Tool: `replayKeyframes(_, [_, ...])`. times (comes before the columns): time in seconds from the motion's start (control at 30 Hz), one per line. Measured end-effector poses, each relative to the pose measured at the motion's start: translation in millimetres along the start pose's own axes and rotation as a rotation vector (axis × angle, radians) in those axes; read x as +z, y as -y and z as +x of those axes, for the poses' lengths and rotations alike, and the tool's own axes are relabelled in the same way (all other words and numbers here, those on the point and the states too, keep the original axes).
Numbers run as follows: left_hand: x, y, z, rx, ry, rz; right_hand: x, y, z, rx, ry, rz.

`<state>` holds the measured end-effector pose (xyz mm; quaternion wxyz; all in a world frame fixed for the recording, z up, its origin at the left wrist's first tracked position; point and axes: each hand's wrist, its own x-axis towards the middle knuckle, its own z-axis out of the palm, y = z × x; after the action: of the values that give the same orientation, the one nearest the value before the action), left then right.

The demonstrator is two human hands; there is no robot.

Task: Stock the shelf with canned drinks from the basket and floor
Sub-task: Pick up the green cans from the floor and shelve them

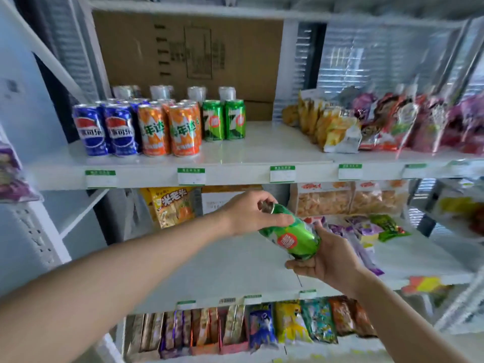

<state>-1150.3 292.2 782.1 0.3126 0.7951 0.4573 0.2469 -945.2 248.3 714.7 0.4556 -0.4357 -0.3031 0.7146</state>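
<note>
With the left hand (pixel 251 213) curled round the top and the right hand (pixel 330 260) cupping the base of the tilted green can (pixel 290 235), well below the shelved green cans (pixel 224 120), best stand it upright, label outward, just in front of them (bare shelf (pixel 262 149) there).

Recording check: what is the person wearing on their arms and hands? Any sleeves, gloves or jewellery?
Nothing shows. The left hand and right hand have no gloves, and no rings or watch are visible. The left forearm and right forearm show no sleeve up to the frame edge.
</note>
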Motion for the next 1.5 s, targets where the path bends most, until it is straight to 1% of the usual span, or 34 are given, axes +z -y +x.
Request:
replayKeyframes(0.1, [-46.9, -22.2, 11.2, 0.066, -0.019, 0.107, 27.2, 35.1, -1.6, -0.063, 0.084, -0.020])
replayKeyframes(0.17, [-81.0, -34.0, 17.7, 0.094, -0.040, 0.137, 51.4, 55.0, 3.1, -0.110, 0.133, -0.041])
replayKeyframes(0.33, [-158.5, -53.8, 35.1, 0.122, -0.143, 0.195, 109.9, 93.6, 31.4, -0.215, 0.195, -0.124])
replayKeyframes(0.4, [-182.6, -57.3, 42.4, 0.112, -0.164, 0.240, 129.6, 102.3, 42.1, -0.259, 0.189, -0.190])
replayKeyframes(0.47, [-204.9, -59.1, 49.6, 0.092, -0.210, 0.323, 147.0, 109.1, 55.1, -0.353, 0.125, -0.301])
replayKeyframes(0.53, [-216.2, -61.6, 55.9, 0.073, -0.246, 0.425, 160.2, 113.9, 64.7, -0.452, 0.033, -0.396])
replayKeyframes(0.63, [-219.0, -59.8, 70.7, 0.034, -0.242, 0.597, 175.1, 122.5, 74.4, -0.553, -0.064, -0.537])
replayKeyframes(0.73, [-213.5, -52.9, 87.7, 0.002, -0.233, 0.690, 181.0, 131.5, 86.7, -0.615, -0.032, -0.629])
replayKeyframes(0.83, [-209.4, -40.2, 105.1, -0.044, -0.205, 0.678, 175.8, 136.6, 104.7, -0.667, -0.003, -0.769])
replayKeyframes(0.93, [-207.1, -30.6, 120.5, -0.069, -0.176, 0.672, 165.4, 139.4, 127.2, -0.669, -0.012, -0.859])
replayKeyframes(1.03, [-205.5, -27.5, 130.1, -0.070, -0.170, 0.670, 158.5, 139.9, 146.5, -0.661, -0.057, -0.850])
replayKeyframes(1.1, [-209.1, -30.8, 132.6, -0.075, -0.152, 0.658, 156.6, 141.7, 156.6, -0.663, -0.048, -0.831])
replayKeyframes(1.2, [-225.2, -42.3, 126.9, -0.016, -0.092, 0.653, 157.5, 142.8, 164.7, -0.690, -0.007, -0.847])
replayKeyframes(1.33, [-241.6, -50.2, 119.7, 0.074, -0.003, 0.721, 161.1, 143.6, 173.4, -0.659, 0.033, -0.867])
replayKeyframes(1.5, [-237.5, -38.7, 128.4, 0.078, -0.059, 0.763, 167.0, 147.7, 190.2, -0.600, 0.017, -0.831])
